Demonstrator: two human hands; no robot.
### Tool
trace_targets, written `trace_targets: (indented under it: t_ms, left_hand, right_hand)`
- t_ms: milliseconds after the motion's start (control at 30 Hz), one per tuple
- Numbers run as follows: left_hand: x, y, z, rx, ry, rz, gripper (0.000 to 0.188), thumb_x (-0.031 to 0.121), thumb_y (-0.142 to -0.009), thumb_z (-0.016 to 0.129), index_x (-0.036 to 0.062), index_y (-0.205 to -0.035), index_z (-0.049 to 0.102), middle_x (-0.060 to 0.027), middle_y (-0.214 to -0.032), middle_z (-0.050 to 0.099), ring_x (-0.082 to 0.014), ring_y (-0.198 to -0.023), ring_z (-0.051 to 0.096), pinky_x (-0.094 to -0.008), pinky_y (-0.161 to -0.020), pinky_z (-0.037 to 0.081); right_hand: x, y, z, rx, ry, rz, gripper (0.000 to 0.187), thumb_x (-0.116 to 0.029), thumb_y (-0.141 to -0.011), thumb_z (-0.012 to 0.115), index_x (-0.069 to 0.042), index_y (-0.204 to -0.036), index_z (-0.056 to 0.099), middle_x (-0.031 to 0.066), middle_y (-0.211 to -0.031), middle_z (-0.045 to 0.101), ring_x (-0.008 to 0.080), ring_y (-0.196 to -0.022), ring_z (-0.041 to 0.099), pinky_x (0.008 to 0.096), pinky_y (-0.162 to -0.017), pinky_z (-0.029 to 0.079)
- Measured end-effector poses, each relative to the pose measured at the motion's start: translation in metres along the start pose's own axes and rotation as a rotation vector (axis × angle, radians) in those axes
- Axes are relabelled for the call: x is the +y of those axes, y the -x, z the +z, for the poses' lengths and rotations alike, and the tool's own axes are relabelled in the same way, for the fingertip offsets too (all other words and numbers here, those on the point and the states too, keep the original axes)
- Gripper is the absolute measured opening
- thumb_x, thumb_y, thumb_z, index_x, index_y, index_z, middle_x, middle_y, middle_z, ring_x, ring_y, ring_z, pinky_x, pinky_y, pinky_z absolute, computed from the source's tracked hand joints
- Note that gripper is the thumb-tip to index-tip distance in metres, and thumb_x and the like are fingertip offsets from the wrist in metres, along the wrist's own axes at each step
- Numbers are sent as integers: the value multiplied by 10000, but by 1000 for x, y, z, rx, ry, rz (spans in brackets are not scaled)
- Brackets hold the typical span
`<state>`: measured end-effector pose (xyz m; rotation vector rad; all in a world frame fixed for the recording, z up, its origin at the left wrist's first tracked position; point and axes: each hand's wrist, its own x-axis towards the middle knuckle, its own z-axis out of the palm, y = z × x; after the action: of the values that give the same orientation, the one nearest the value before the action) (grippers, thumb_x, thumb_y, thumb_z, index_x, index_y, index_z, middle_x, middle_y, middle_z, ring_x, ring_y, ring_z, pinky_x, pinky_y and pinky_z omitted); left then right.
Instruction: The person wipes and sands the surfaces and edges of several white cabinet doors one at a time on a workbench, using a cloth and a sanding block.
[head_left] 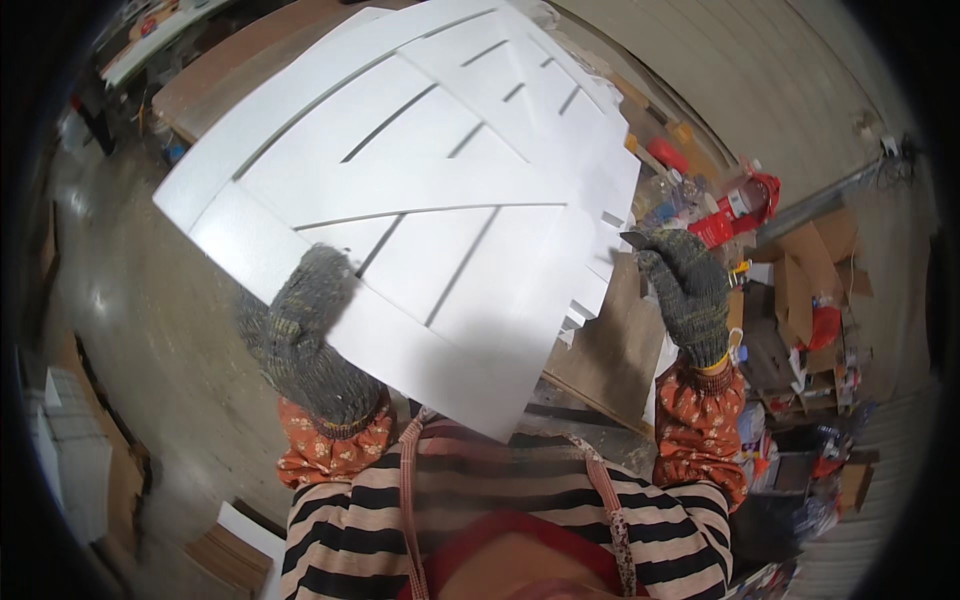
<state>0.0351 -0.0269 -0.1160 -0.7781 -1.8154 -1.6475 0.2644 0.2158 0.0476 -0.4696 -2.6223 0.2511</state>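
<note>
Two gloved hands carry a fan of flat white slatted foam panels (430, 190), large, thin and rigid-looking, held tilted in front of the person's chest. The left hand (305, 335), in a grey knitted work glove, is closed on the lower left edge of the panels, with the fingers folded over the front face and the thumb hidden behind. The right hand (688, 290), in a matching glove, is raised at the right edge of the panels; its fingertips are pressed together near the stepped ends of the sheets, but whether they actually pinch a sheet cannot be told, since that edge is blurred.

The panels overlap loosely and spread apart toward their right edge, where several corners step out one past the other. Judged from this, most of the load rests on the left grip alone, so a slack hold could let the outer sheets slide out of the fan and drop. The thin slats look liable to snap if the stack flexes or twists.

Beyond the panels' right edge lie red plastic containers (745, 205) and brown cardboard boxes (810, 270), close enough that a swing of the stack could strike them. Under the panels' lower right corner sits a brown wooden board (610, 350). Left of the panels the grey concrete floor (150, 320) shows, which would be a hard landing for a dropped corner.
</note>
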Motion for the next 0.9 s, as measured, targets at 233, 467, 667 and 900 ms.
trace_targets:
  t_ms: [233,467,667,900]
  left_hand:
    - [25,-14,22,-4,-370,524,364,293,-933,553,-36,-1056,650,-168,-1031,678,-320,-980,658,-417,-862,525]
    - [8,-14,35,-60,-251,651,466,347,-907,602,-28,-1183,565,-201,-1159,598,-369,-1115,575,-468,-914,506]
    - [39,-26,33,-78,-242,664,422,285,-924,580,-19,-1212,536,-182,-1169,604,-359,-1121,579,-484,-958,482]
    - [42,-18,28,-176,-471,718,497,319,-956,508,9,-1335,427,-189,-1185,595,-362,-1140,566,-525,-999,436]
  right_hand:
    - [48,32,13,42,-314,354,226,-133,-908,582,8,-1075,639,39,-809,598,117,-681,553,259,-637,470]
    - [108,91,41,25,-549,763,271,-140,-896,595,16,-1117,604,63,-841,612,146,-719,582,278,-653,485]
    - [133,99,96,145,250,206,293,-126,-858,553,-43,-1134,603,178,-1044,616,353,-953,599,424,-797,485]
    - [98,93,156,-103,358,530,201,-109,-849,497,-100,-1027,589,135,-980,613,304,-899,608,421,-770,473]
